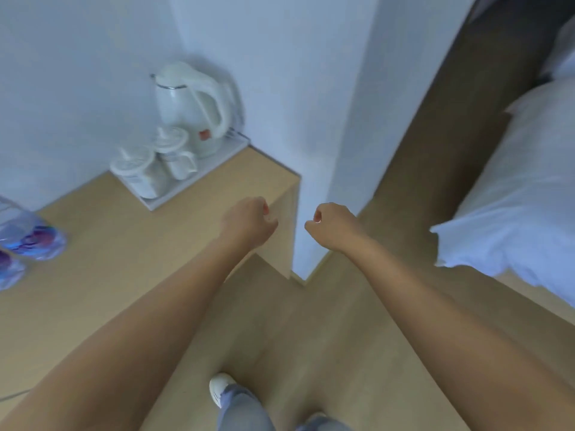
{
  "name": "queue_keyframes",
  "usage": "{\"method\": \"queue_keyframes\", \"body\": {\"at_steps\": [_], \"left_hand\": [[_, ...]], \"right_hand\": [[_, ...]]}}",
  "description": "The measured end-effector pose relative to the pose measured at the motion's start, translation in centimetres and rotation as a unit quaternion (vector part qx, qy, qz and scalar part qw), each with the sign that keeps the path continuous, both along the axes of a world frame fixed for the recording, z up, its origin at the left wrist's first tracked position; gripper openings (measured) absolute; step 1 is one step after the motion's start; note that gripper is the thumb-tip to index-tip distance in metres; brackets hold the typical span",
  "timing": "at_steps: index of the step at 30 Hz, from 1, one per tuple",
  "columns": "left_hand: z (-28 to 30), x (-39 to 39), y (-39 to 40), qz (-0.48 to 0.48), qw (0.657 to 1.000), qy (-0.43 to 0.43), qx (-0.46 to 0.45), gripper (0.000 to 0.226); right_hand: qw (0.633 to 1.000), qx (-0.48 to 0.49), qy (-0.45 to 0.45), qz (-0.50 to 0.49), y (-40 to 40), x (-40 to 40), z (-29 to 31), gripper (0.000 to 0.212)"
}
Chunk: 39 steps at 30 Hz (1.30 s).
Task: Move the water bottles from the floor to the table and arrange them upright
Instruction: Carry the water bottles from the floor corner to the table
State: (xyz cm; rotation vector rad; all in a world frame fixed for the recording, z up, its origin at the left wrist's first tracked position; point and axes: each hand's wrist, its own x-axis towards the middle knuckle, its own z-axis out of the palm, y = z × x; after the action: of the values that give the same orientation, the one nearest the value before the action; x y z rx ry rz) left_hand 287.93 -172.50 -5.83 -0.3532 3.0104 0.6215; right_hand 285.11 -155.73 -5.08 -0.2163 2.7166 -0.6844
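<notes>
Two clear water bottles with purple-blue labels stand at the left edge of the wooden table (102,244): one bottle (29,231) farther back, another bottle (9,269) nearer and cut off by the frame. My left hand (247,220) hovers over the table's right front corner, fingers curled in, holding nothing. My right hand (333,223) hangs just past the table's right side, over the floor, also curled and holding nothing. No bottles show on the visible floor.
A white tray (199,178) at the table's back holds a white kettle (189,110) and two covered cups (155,163). A white wall pillar (311,119) stands right of the table. A bed with white bedding (522,194) lies at right. My shoe (221,388) is on the wood floor.
</notes>
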Motion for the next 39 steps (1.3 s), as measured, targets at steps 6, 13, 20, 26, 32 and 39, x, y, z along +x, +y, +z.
{"method": "queue_keyframes", "body": {"at_steps": [6,13,20,26,32,39], "left_hand": [[-1.4,-2.6,11.1,-0.072,0.997,-0.026,0.006,0.030],[-1.9,-7.4,22.8,-0.196,0.979,-0.049,0.007,0.028],[-2.8,-15.7,30.2,-0.270,0.962,-0.047,-0.010,0.019],[-3.6,-25.7,34.4,-0.283,0.958,-0.049,-0.004,0.016],[-3.5,-33.9,37.7,-0.292,0.955,-0.058,-0.008,0.008],[-4.4,-41.4,41.6,-0.288,0.955,-0.070,-0.004,0.001]], "right_hand": [[0.996,0.006,-0.002,-0.086,11.4,0.7,-1.3,0.028],[0.984,0.022,-0.015,-0.175,22.4,-0.9,-2.2,0.022],[0.975,0.011,-0.026,-0.219,29.1,-7.6,-3.0,0.018],[0.971,0.015,-0.040,-0.235,32.6,-16.0,-3.7,0.013],[0.969,0.025,-0.044,-0.241,36.0,-23.7,-3.5,0.017],[0.970,0.032,-0.052,-0.235,39.9,-32.3,-4.7,0.023]]}}
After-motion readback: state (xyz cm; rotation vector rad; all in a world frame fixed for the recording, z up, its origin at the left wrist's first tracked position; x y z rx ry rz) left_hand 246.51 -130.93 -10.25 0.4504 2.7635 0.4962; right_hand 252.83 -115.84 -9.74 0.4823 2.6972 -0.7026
